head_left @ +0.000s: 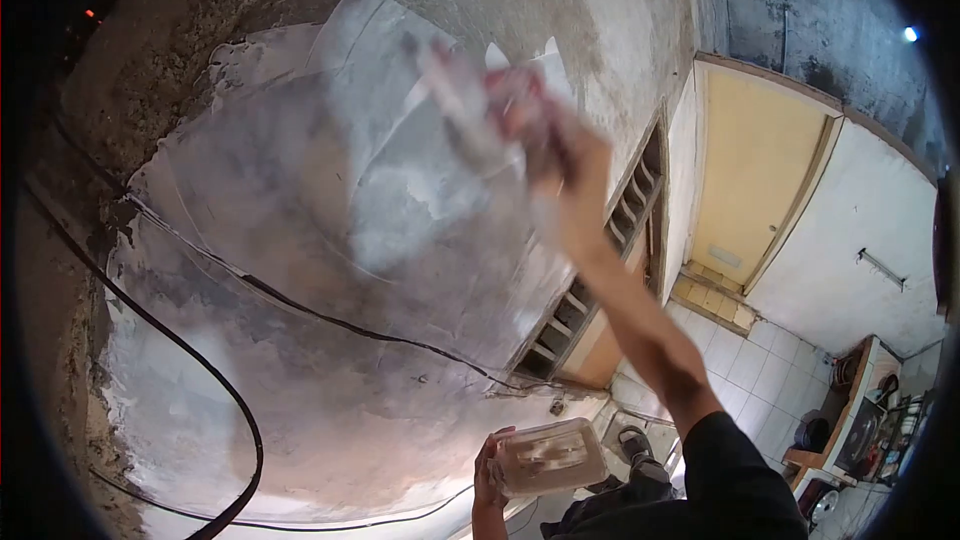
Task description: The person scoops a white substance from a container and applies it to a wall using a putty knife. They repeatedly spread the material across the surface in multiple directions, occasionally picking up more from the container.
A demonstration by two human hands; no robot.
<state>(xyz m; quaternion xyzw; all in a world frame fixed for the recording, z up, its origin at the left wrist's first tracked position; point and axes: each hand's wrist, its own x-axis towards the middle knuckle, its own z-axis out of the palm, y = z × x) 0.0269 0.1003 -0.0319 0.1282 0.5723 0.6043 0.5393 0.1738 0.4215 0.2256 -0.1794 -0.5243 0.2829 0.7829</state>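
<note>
My right hand [550,135] is raised at arm's length in front of the wall, smeared by motion. Its fingers wrap the red handle of a trowel [455,100], whose pale flat blade is blurred close over the wall. White and grey plaster patches [410,195] cover the wall [640,10] around it, with sharp white streaks near the hand. Low down, my left hand [488,470] grips the side of a clear plastic tub [552,480] holding pale paste. The fingers under the tub are hidden.
Black cables [370,333] run across the wall and loop at the left [215,375]. A slatted vent [570,315] and a yellow door [755,170] stand to the right. Below lie white floor tiles [750,370] and a kitchen counter [850,410] with pots. My sandalled foot [635,443] shows beneath.
</note>
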